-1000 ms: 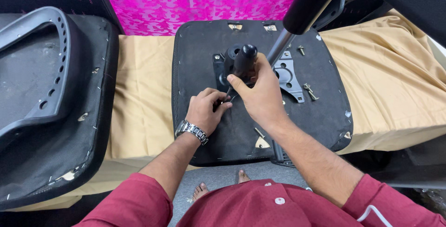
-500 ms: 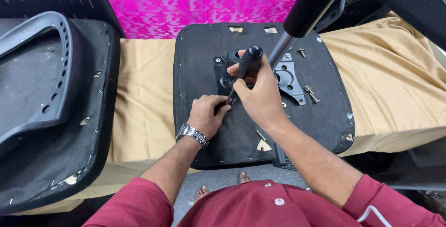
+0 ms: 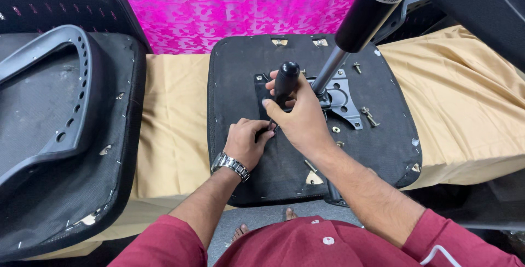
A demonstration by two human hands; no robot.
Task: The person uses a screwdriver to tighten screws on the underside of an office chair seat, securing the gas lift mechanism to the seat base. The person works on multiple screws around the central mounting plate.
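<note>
We see the right hand (image 3: 298, 116) gripping a black-handled screwdriver (image 3: 285, 83) upright over the upturned black fabric chair seat (image 3: 246, 81) on the tan cloth (image 3: 175, 108). The left hand (image 3: 246, 142), just left, pinches closed around the screwdriver's tip, near the grey metal mounting plate (image 3: 344, 100).

Bare seat underside (image 3: 240, 65) left of the hands — right side obstructed by gas cylinder (image 3: 358, 24), loose bolts (image 3: 369, 116).

Pink patterned cloth (image 3: 219, 4) behind, tan sheet (image 3: 175, 119), grey floor (image 3: 262, 218)
</note>
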